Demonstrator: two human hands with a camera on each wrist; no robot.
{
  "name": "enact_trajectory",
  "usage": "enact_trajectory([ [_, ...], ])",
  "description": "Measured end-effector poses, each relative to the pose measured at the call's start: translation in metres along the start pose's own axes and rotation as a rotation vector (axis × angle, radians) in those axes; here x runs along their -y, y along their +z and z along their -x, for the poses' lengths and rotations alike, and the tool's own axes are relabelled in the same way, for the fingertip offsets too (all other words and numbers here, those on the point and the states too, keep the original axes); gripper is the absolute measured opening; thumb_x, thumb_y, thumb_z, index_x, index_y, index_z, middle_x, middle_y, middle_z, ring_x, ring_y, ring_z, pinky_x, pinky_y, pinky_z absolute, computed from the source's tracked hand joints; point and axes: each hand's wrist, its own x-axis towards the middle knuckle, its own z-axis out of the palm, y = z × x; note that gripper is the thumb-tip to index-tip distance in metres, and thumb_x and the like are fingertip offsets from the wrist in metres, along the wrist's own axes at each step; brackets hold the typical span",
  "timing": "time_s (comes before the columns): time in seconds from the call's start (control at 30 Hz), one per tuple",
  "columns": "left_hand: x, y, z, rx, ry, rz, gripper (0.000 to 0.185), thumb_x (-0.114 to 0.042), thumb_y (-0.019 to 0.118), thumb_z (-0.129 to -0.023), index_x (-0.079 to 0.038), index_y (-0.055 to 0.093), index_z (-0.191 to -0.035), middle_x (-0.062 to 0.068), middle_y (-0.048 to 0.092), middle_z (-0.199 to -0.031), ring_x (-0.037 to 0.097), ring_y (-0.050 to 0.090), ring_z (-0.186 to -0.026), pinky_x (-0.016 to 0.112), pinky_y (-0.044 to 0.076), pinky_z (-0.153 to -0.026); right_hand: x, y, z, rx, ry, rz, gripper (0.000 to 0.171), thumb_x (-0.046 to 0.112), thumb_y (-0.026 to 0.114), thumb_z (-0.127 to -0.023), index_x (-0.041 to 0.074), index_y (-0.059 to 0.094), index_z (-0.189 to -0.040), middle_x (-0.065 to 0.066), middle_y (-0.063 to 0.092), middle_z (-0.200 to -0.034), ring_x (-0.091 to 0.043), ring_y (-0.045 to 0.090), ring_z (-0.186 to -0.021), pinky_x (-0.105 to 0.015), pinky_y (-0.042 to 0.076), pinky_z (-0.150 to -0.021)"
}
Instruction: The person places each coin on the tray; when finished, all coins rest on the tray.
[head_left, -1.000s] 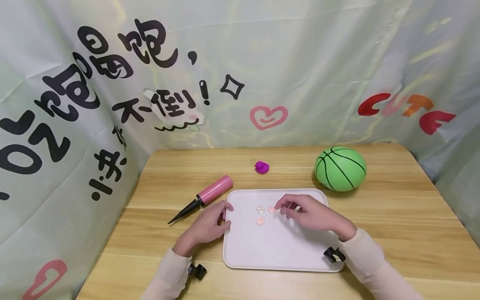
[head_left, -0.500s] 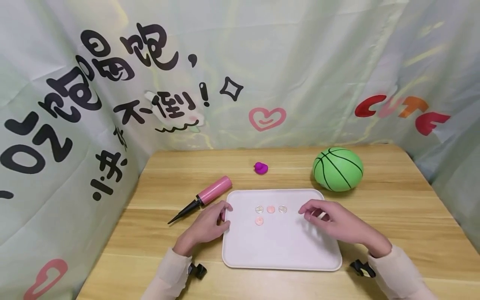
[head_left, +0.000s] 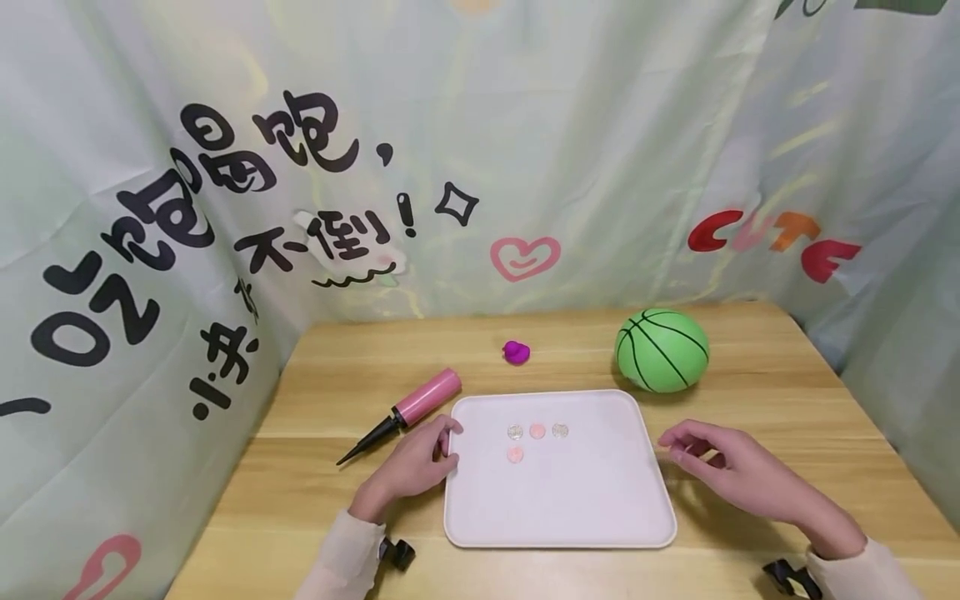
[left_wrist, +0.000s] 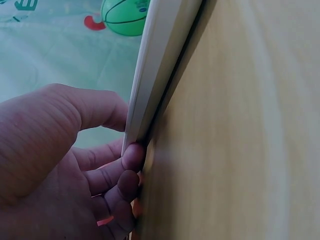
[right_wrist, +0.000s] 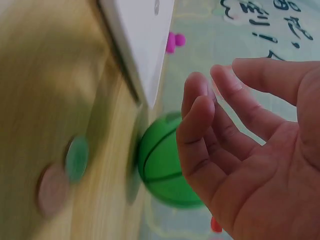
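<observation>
Head view: left hand (head_left: 412, 458) pinches the edge of a tray (head_left: 562, 521); 4 coins (head_left: 537, 431) lie in it, between both hands; right hand (head_left: 733, 468), fingers loosely curled, holds nothing. Coin-laying seems underway; next likely calls for pinching 1 of 2 blurred discs (right_wrist: 53, 190) below that hand.

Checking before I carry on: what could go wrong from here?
Holding the tray, the left hand could nudge it and shift the four coins. The right hand might brush the ball and roll it. Two blurred discs, likely coins, lie on the table and could be overlooked.
</observation>
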Motion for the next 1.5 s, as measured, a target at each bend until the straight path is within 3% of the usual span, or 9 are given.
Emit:
enact_trajectory([
  [0.2, 0.0, 0.003, 0.005, -0.008, 0.004, 0.016, 0.036, -0.008, 0.074, -0.097, -0.007, 0.063, -0.132, -0.001, 0.057, -0.09, 0.009, 0.051, -0.077, 0.022, 0.043, -0.072, -0.018, -0.005, 0.019, 0.0, 0.025, 0.047, 0.019, 0.002, 0.076, -0.099, 0.01, 0.073, -0.116, 0.009, 0.073, -0.096, 0.006, 0.062, -0.087, -0.024, 0.056, -0.067],
  [0.47, 0.006, 0.015, 0.019, 0.018, -0.021, 0.045, 0.036, -0.009, 0.075, -0.097, -0.009, 0.064, -0.131, -0.005, 0.057, -0.091, 0.003, 0.05, -0.077, 0.021, 0.044, -0.072, -0.033, -0.003, 0.044, 0.068, 0.235, 0.092, 0.035, 0.012, 0.088, -0.089, 0.007, 0.071, -0.12, 0.001, 0.068, -0.102, 0.007, 0.057, -0.083, -0.023, 0.058, -0.068],
  [0.6, 0.008, 0.015, 0.016, 0.016, -0.03, 0.045, 0.035, -0.01, 0.075, -0.097, -0.011, 0.064, -0.131, -0.006, 0.057, -0.091, 0.003, 0.05, -0.077, 0.021, 0.044, -0.072, -0.036, -0.002, 0.044, 0.057, 0.273, 0.154, 0.039, 0.013, 0.091, -0.086, 0.007, 0.072, -0.119, 0.003, 0.073, -0.107, 0.007, 0.056, -0.084, -0.022, 0.056, -0.069],
  [0.8, 0.008, 0.012, 0.012, 0.012, -0.02, 0.048, 0.035, -0.01, 0.075, -0.097, -0.011, 0.064, -0.13, -0.006, 0.057, -0.091, 0.003, 0.051, -0.077, 0.021, 0.044, -0.071, -0.038, -0.007, 0.035, 0.152, 0.412, 0.248, 0.044, 0.021, 0.093, -0.086, 0.008, 0.072, -0.122, 0.003, 0.075, -0.115, -0.002, 0.064, -0.094, -0.026, 0.06, -0.081],
  [0.9, 0.008, 0.009, 0.009, 0.0, -0.014, 0.039, 0.035, -0.009, 0.075, -0.097, -0.01, 0.064, -0.13, -0.006, 0.056, -0.09, 0.002, 0.05, -0.076, 0.021, 0.044, -0.071, -0.042, -0.009, 0.033, 0.163, 0.429, 0.263, 0.044, 0.017, 0.094, -0.085, 0.008, 0.073, -0.122, 0.003, 0.076, -0.117, -0.007, 0.067, -0.097, -0.029, 0.061, -0.083],
  [1.13, 0.006, 0.004, 0.006, -0.011, 0.018, 0.032, 0.034, -0.009, 0.074, -0.097, -0.01, 0.064, -0.13, -0.005, 0.057, -0.09, 0.002, 0.049, -0.075, 0.02, 0.044, -0.07, -0.049, -0.009, 0.034, 0.167, 0.423, 0.251, 0.036, 0.009, 0.089, -0.087, 0.008, 0.073, -0.119, 0.003, 0.075, -0.114, 0.008, 0.059, -0.088, -0.02, 0.056, -0.077],
  [1.5, 0.003, 0.0, 0.005, -0.015, 0.009, 0.038, 0.034, -0.009, 0.075, -0.096, -0.008, 0.065, -0.129, -0.003, 0.058, -0.09, 0.007, 0.052, -0.077, 0.021, 0.043, -0.072, -0.051, -0.015, 0.038, 0.114, 0.428, 0.266, 0.033, 0.007, 0.088, -0.089, 0.005, 0.073, -0.118, 0.003, 0.073, -0.106, 0.008, 0.056, -0.082, -0.02, 0.057, -0.073],
])
